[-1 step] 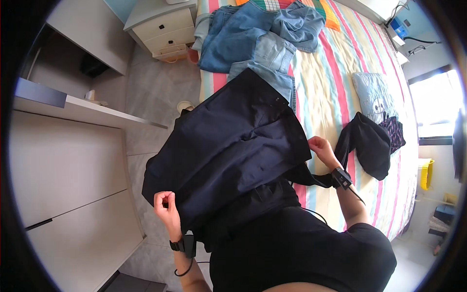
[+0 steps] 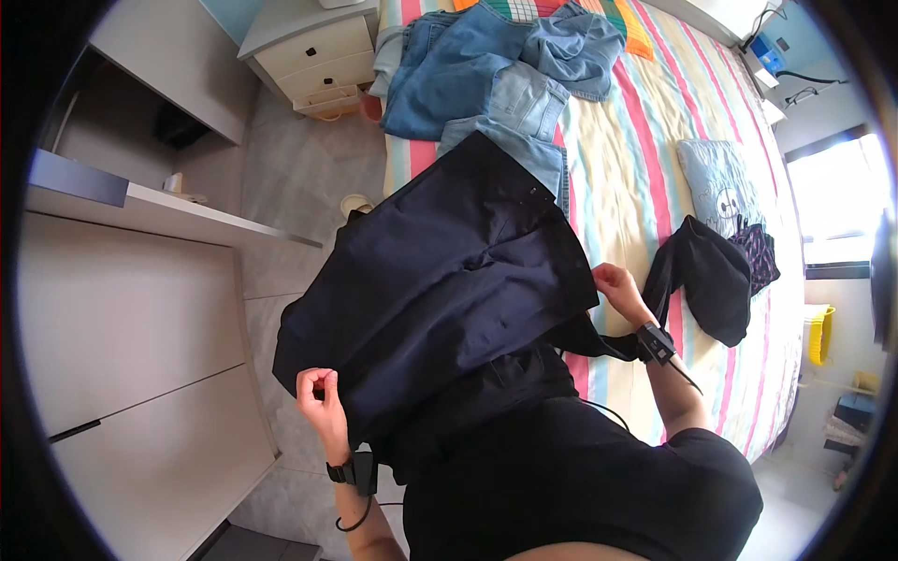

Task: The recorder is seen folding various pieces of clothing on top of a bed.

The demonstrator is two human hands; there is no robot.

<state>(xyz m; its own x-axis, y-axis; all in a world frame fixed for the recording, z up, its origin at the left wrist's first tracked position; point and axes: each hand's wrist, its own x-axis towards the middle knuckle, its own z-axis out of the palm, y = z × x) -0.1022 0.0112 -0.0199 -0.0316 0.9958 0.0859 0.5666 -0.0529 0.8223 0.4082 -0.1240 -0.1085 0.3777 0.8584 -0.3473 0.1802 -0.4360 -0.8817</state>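
Dark navy trousers (image 2: 440, 271) are spread out in front of me, partly over the edge of the bed. Their waistband, with small metal hooks, faces right. My right hand (image 2: 617, 285) pinches the waistband's near corner. At the opposite, lower left end, my left hand (image 2: 318, 393) is closed on the cloth's edge, its fingertips curled together. Light blue jeans (image 2: 524, 103) lie just beyond the trousers, touching or close behind their far corner. The underside of the trousers is hidden.
The bed has a striped sheet (image 2: 645, 178). On it lie several blue denim pieces, a black garment (image 2: 716, 290), a patterned dark cloth (image 2: 756, 252) and a pale blue cushion (image 2: 716, 178). A nightstand (image 2: 318, 56) stands far left; a cabinet panel (image 2: 140, 309) borders my left.
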